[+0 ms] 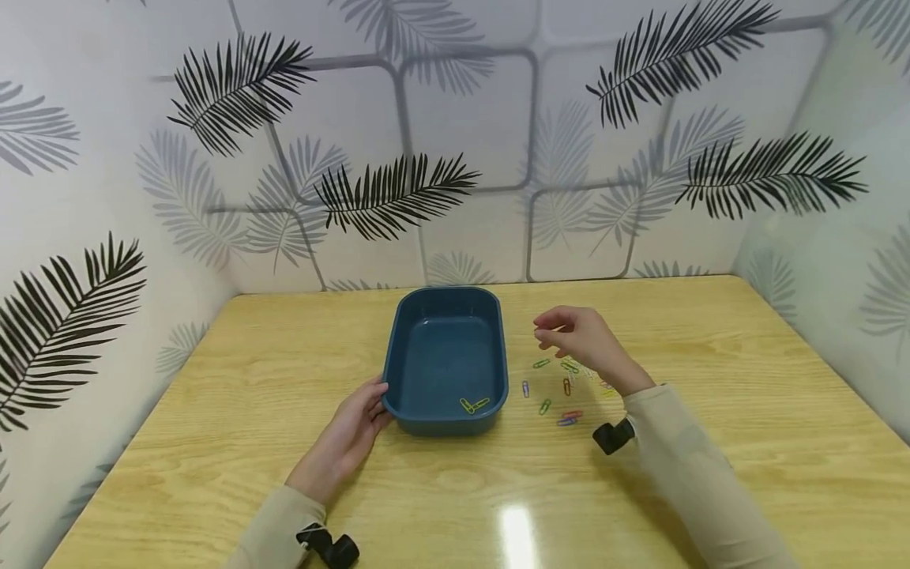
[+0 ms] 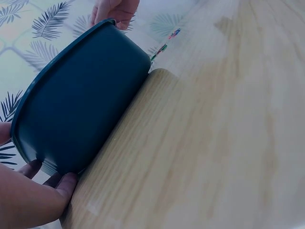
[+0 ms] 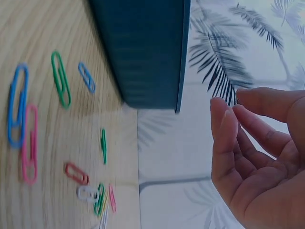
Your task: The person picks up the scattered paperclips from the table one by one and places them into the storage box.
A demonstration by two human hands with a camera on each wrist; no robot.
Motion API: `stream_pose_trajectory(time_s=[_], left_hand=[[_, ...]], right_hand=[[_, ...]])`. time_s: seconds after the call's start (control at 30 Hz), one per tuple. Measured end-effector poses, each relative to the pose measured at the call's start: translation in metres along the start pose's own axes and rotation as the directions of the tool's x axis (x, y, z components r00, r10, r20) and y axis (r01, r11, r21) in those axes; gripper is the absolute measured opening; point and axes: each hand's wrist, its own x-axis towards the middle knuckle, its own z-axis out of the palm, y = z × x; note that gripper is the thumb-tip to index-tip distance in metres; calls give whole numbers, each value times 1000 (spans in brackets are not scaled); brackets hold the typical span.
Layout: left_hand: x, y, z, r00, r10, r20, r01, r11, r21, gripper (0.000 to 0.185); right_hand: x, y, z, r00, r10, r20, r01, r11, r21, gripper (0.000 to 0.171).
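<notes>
A dark blue plastic box (image 1: 448, 427) stands on the table, its inside facing up, with yellow paper clips (image 1: 467, 405) in its near right corner. My left hand (image 1: 351, 427) holds the box by its near left side, the thumb at the rim and the fingers against the outer wall. To the right of the box, my right hand (image 1: 586, 340) is raised over the table, thumb and fingertips brought close together. Whether a small clip is between them I cannot tell. Below it lie loose paper clips, among them a green one (image 3: 61, 78), a blue one (image 3: 17, 105) and a pink one (image 3: 29, 143).
The wooden table (image 1: 284, 340) meets a wall (image 1: 469, 229) with a leaf pattern behind the box. More clips, such as a red one (image 3: 76, 173) and a white one (image 3: 87, 193), lie in a loose cluster, partly hidden by the right hand in the head view.
</notes>
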Motion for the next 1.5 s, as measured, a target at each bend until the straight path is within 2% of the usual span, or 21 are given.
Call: stream_pose_trajectory(time_s=[0.27, 0.5, 0.77, 0.93, 1.17, 1.5], left_hand=[[2, 1, -1, 1000, 18, 17, -18, 1000, -9, 51], [2, 1, -2, 1000, 5, 16, -5, 1000, -10, 50], [2, 0, -1, 1000, 4, 18, -4, 1000, -1, 50], [2, -1, -1, 1000, 8, 11, -8, 1000, -2, 49], [1, -1, -2, 1000, 8, 11, -8, 1000, 2, 51], [1, 0, 0, 1000, 0, 8, 0, 1000, -11, 50]], right_hand=[[3, 9, -13, 999, 16, -50, -18, 999, -40, 29], [7, 26, -16, 996, 92, -8, -93, 989, -112, 31], [7, 47, -16, 987, 159, 32, -144, 949, -282, 34], [4, 49, -15, 984, 171, 40, -148, 930, -337, 36], [3, 47, -15, 975, 182, 129, -122, 917, -379, 34], [2, 50, -16, 974, 184, 130, -121, 914, -387, 17]])
